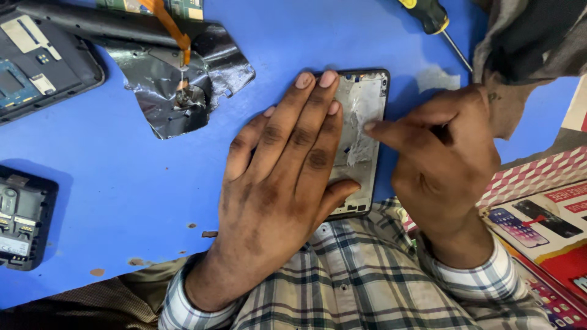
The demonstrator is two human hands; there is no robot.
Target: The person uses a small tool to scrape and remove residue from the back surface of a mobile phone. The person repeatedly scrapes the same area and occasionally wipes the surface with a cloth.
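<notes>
The phone frame (362, 122) lies flat on the blue table (122, 183), long axis running away from the person. The left hand (281, 177) presses it with flat, spread fingers; the right hand (440, 159) touches its right edge with a fingertip, gripping nothing. Crumpled foil (177, 91) lies left of the frame, a screwdriver (437, 24) beyond it to the right.

red box: flat carton (544, 238) at the right edge, red with a pink-and-white checker band along its top, photos of phones printed on it
white labels: small rectangular stickers (18, 33) on the dark opened device at top left
lower-left label: little white sticker (12, 246) on the black module at the left edge
screens: none lit that I can spot
</notes>
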